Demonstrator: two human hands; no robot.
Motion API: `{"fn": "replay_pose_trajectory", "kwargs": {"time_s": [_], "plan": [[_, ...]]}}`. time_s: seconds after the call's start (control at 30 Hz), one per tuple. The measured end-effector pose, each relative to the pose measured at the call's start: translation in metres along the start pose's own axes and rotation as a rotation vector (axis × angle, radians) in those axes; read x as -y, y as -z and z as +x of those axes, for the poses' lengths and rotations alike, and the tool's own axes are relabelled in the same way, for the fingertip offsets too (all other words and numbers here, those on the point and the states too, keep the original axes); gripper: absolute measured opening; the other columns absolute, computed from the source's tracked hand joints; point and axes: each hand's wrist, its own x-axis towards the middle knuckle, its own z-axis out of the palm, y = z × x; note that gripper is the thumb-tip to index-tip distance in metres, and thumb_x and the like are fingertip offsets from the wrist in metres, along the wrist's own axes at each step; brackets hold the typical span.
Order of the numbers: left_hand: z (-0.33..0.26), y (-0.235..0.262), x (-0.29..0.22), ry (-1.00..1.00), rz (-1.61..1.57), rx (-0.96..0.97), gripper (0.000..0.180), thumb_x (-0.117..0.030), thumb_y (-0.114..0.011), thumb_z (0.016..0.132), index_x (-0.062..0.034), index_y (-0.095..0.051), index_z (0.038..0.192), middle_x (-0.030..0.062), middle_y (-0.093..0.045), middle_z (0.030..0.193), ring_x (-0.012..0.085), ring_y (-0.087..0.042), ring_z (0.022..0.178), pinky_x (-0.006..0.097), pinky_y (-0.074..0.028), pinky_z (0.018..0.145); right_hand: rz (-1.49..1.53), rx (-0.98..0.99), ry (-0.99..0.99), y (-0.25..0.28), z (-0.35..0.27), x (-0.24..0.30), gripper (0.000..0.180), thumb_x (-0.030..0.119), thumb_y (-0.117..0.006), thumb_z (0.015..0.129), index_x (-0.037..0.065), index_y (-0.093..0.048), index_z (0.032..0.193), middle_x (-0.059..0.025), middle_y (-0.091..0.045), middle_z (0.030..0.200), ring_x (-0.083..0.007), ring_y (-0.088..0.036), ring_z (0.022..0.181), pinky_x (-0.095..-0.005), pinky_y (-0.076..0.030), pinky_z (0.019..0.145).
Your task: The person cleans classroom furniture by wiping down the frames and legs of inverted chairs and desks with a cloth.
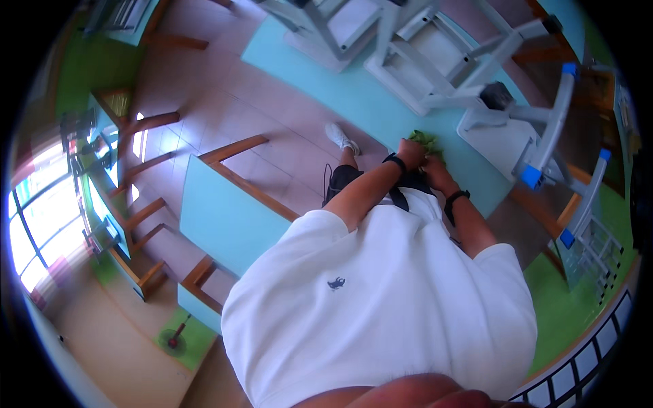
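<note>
My left hand [411, 154] and my right hand [438, 174] are close together in front of my waist, at the near edge of a pale blue table [354, 112]. Between and just beyond them is a crumpled bright green thing [425, 140]; whether it is cloth or leaves I cannot make out. The left hand's fingers are curled against it. My right hand is also closed, its fingertips meeting the left hand at the green thing's near side. A dark band circles each wrist.
Upturned grey-white stools [435, 61] rest on the table, their legs sticking up, some with blue caps [532, 177]. Another pale blue table [228, 214] with wooden legs stands to the left. More tables line the window [44, 211]. A fan [173, 340] appears at lower left.
</note>
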Motion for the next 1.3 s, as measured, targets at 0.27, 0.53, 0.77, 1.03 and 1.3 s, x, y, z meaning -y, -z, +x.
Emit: {"fn": "replay_pose_trajectory", "kwargs": {"time_s": [0.27, 0.53, 0.77, 1.03, 1.3], "plan": [[-0.048, 0.018, 0.104, 0.353, -0.155, -0.217, 0.028, -0.036, -0.063, 0.079, -0.0116, -0.069, 0.091, 0.0098, -0.072, 0.09, 0.0265, -0.07, 0.088, 0.04, -0.054, 0.073, -0.52, 0.346, 0.257, -0.004, 0.135, 0.072, 0.037, 0.0, -0.062, 0.067, 0.005, -0.06, 0.103, -0.0192, -0.06, 0.104, -0.0402, -0.055, 0.1, -0.0517, -0.041, 0.09], [-0.155, -0.013, 0.235, 0.759, -0.498, -0.568, 0.047, -0.043, -0.065, 0.081, -0.0033, -0.057, 0.106, 0.0179, -0.069, 0.089, 0.0354, -0.068, 0.085, 0.046, -0.054, 0.073, -0.313, 0.095, 0.394, -0.028, 0.234, 0.194, 0.054, -0.004, -0.056, 0.074, 0.005, -0.049, 0.127, -0.0201, -0.054, 0.121, -0.0397, -0.048, 0.115, -0.0465, -0.037, 0.102], [-0.171, 0.054, 0.248, 0.304, -0.461, -0.511, 0.044, -0.044, -0.07, 0.077, -0.0017, -0.069, 0.089, 0.0191, -0.067, 0.079, 0.0392, -0.065, 0.079, 0.046, -0.052, 0.075, -0.387, 0.035, 0.34, -0.039, 0.239, 0.186, 0.048, -0.007, -0.051, 0.081, 0.001, -0.047, 0.128, -0.0193, -0.042, 0.144, -0.0372, -0.04, 0.131, -0.0413, -0.034, 0.11], [-0.103, 0.044, 0.221, -0.156, -0.487, -0.651, 0.035, -0.012, -0.063, 0.076, -0.0004, -0.059, 0.109, 0.0235, -0.056, 0.117, 0.041, -0.06, 0.099, 0.043, -0.049, 0.085, -0.53, 0.055, 0.109, -0.035, 0.153, 0.158, 0.067, 0.015, -0.063, 0.084, -0.002, -0.033, 0.141, -0.0298, -0.033, 0.146, -0.0428, -0.036, 0.133, -0.0458, -0.03, 0.111], [-0.108, 0.029, 0.27, -0.016, -0.413, -0.698, 0.063, -0.012, -0.054, 0.085, 0.0096, -0.033, 0.141, 0.0255, -0.022, 0.153, 0.038, -0.039, 0.133, 0.039, -0.039, 0.106, -0.345, 0.111, 0.224, -0.065, 0.235, 0.181, 0.08, 0.034, -0.063, 0.088, -0.009, -0.024, 0.142, -0.035, -0.023, 0.148, -0.0492, -0.027, 0.136, -0.0477, -0.025, 0.113]]}}
